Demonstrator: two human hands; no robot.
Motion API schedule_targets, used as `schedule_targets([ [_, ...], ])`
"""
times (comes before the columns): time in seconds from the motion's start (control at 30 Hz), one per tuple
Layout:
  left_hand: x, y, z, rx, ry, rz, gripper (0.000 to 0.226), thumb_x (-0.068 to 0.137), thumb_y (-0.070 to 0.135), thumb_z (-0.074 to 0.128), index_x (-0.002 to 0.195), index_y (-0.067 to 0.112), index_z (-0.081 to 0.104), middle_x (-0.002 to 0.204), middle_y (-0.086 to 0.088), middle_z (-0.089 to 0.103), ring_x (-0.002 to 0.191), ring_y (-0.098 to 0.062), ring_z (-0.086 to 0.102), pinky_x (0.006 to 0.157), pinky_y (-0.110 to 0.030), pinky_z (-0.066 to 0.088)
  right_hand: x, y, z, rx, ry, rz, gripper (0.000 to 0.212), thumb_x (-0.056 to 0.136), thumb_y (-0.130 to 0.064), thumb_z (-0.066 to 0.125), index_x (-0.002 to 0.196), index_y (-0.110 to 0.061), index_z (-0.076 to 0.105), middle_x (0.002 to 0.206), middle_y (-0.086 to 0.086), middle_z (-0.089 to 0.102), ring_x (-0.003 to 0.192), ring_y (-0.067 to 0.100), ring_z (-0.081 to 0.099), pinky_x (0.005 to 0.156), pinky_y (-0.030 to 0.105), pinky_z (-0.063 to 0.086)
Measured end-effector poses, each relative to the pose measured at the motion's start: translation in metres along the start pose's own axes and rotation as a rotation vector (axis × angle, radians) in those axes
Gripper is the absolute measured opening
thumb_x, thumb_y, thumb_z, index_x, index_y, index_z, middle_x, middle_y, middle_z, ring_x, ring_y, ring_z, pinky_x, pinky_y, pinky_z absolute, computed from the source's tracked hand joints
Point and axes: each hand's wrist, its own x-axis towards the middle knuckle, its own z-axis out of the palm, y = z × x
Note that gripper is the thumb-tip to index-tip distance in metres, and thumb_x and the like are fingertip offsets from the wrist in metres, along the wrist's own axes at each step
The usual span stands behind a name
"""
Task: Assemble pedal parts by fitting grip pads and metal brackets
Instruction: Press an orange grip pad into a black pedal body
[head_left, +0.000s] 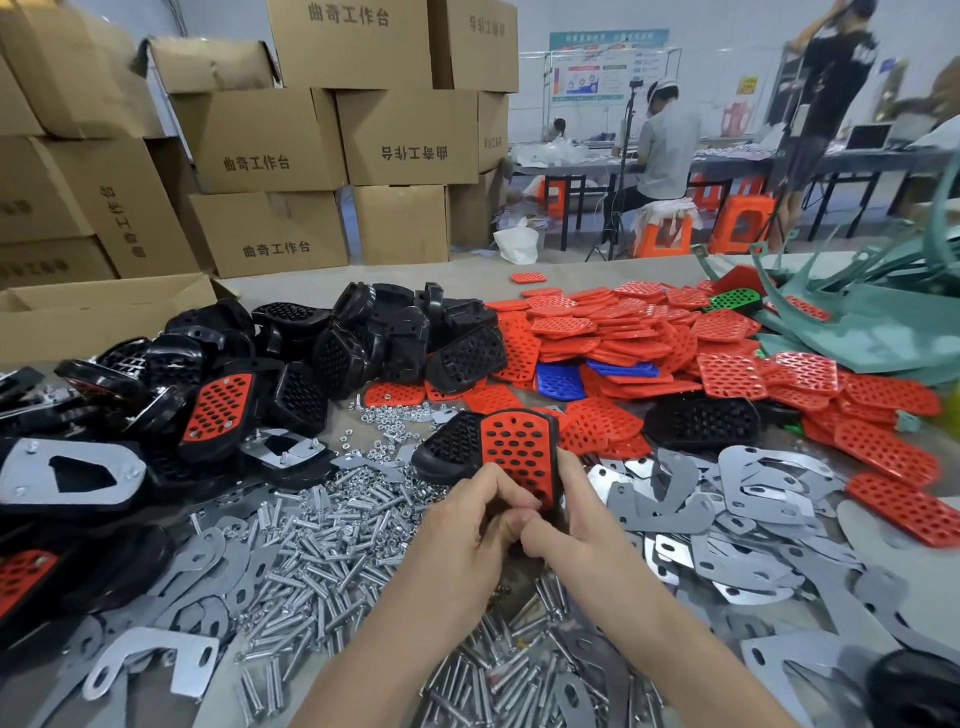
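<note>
Holding a pedal (514, 470) upright between left hand (465, 525) and right hand (571, 519), over the bolts (322, 545) at mid-surface (467, 275). Gripping its near end with the fingers of both hands curled, thumbs meeting in front. Fitted with a red pad (519, 441) on the facing side. Hidden behind the hands: its lower edge. Cut off by the frame: brackets (753, 493) at right, pedal pile (363, 343) at left.

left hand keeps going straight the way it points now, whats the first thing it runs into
The left hand grips the pedal, which sits directly ahead. Carrying that along, it would likely reach the loose red grip pads next, though depth is unclear.
</note>
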Motion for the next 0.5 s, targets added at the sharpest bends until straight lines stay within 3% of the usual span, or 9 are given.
schedule_targets([
  [0.1, -0.0010, 0.0007, 0.0006, -0.036, -0.016, -0.016, 0.029, 0.102, 0.014, 0.056, 0.087, 0.039, 0.059, 0.087, 0.018, 0.070, 0.070, 0.002, 0.063, 0.060, -0.011, 0.044, 0.0013, 0.0007, 0.0019, 0.026, -0.006, -0.013, 0.043, 0.081, -0.019, 0.054, 0.118, -0.040, 0.056, 0.111, 0.010, 0.063, 0.098, 0.015, 0.062, 0.086, 0.035, 0.054],
  [0.27, 0.0007, -0.0010, 0.0009, -0.093, -0.048, -0.030, 0.027, 0.103, 0.014, 0.054, 0.086, 0.036, 0.057, 0.086, 0.012, 0.070, 0.062, 0.002, 0.054, 0.059, -0.015, 0.041, 0.0003, 0.0046, 0.0027, -0.013, -0.022, -0.044, 0.047, 0.083, -0.016, 0.051, 0.126, -0.033, 0.053, 0.111, -0.006, 0.066, 0.108, 0.004, 0.064, 0.086, 0.018, 0.053],
  [0.4, -0.0008, -0.0028, 0.0025, -0.110, -0.067, -0.025, 0.034, 0.101, 0.004, 0.053, 0.084, 0.034, 0.055, 0.080, 0.010, 0.068, 0.064, -0.001, 0.055, 0.062, -0.019, 0.042, -0.0005, 0.0060, 0.0044, -0.153, 0.005, -0.049, 0.048, 0.078, -0.028, 0.050, 0.123, -0.043, 0.049, 0.101, -0.013, 0.065, 0.100, 0.004, 0.064, 0.082, 0.028, 0.055],
  [0.47, -0.0020, -0.0037, 0.0043, -0.087, -0.049, -0.001, 0.035, 0.097, -0.002, 0.055, 0.084, 0.030, 0.054, 0.081, 0.009, 0.070, 0.070, -0.002, 0.061, 0.065, -0.017, 0.043, -0.0011, 0.0060, 0.0079, -0.202, -0.003, -0.046, 0.044, 0.075, -0.031, 0.049, 0.118, -0.041, 0.049, 0.093, -0.004, 0.059, 0.084, 0.007, 0.057, 0.081, 0.044, 0.053],
  [0.5, -0.0015, -0.0040, 0.0055, -0.068, -0.022, 0.007, 0.032, 0.097, 0.000, 0.056, 0.085, 0.029, 0.054, 0.082, 0.009, 0.071, 0.072, -0.003, 0.063, 0.066, -0.016, 0.043, -0.0002, 0.0064, 0.0092, -0.185, -0.011, -0.050, 0.043, 0.076, -0.028, 0.049, 0.117, -0.041, 0.049, 0.093, -0.002, 0.057, 0.082, 0.008, 0.054, 0.080, 0.043, 0.053],
])
